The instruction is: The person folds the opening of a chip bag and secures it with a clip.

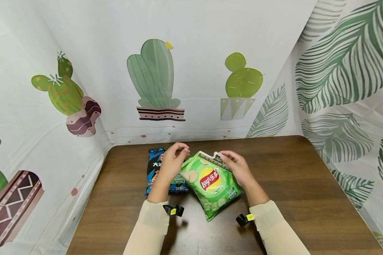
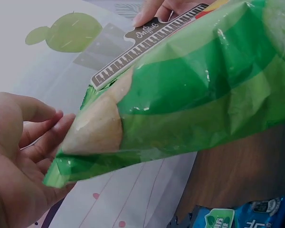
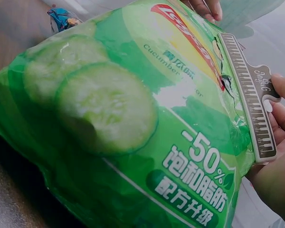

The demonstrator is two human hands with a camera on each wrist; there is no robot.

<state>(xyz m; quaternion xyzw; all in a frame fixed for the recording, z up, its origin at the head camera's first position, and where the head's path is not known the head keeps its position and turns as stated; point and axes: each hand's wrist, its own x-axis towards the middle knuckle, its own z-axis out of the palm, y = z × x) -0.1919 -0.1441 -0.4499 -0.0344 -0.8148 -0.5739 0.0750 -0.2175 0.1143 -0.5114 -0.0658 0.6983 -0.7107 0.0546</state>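
Sleeved forearms frame the brown table (image 1: 306, 184), which keeps bare room right of the green chip bag (image 1: 212, 184). That bag rests tilted at mid-table, raised for handling. Left of it lies a blue snack bag (image 1: 154, 166). Right hand (image 1: 237, 166) pinches its sealing clip (image 1: 215, 160); left hand (image 1: 172, 163) pinches its corner.

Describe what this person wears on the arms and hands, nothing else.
Both hands, the left hand and the right hand, are bare, without gloves. Long, close-fitting cream sleeves cover both arms to the wrists. Below each wrist sits a small black device with a yellow label, the other on the right.
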